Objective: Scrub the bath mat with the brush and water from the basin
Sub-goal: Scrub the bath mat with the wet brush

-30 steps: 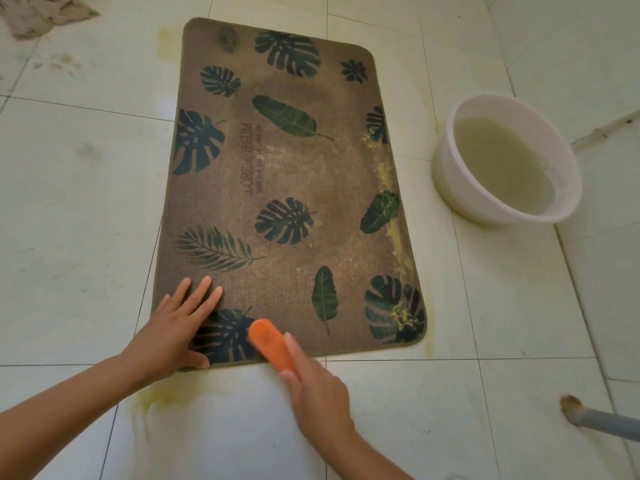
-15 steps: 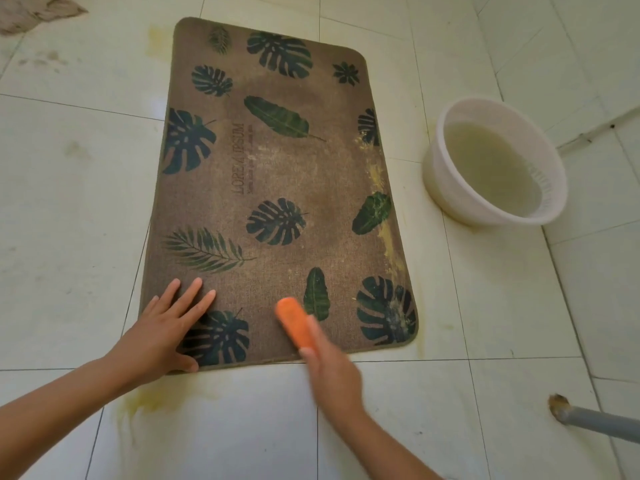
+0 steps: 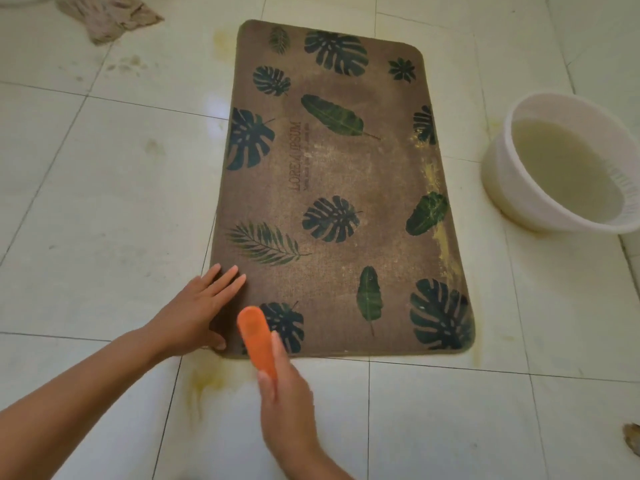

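A brown bath mat (image 3: 332, 174) printed with dark green leaves lies flat on the tiled floor, with yellowish grime along its right edge. My left hand (image 3: 197, 310) presses flat, fingers apart, on the mat's near left corner. My right hand (image 3: 287, 396) grips an orange brush (image 3: 258, 337), whose head rests on the mat's near edge just right of my left hand. A white basin (image 3: 512, 199) of cloudy water stands on the floor to the right of the mat, apart from both hands.
A crumpled beige rag (image 3: 107, 15) lies at the far left on the floor. Yellow stains (image 3: 204, 379) mark the tiles below the mat's near edge. A pipe end (image 3: 632, 436) pokes in at the lower right edge.
The brush has swept from the middle of the mat's near edge back left toward my left hand. The view has shifted, so the mat sits further right in frame.
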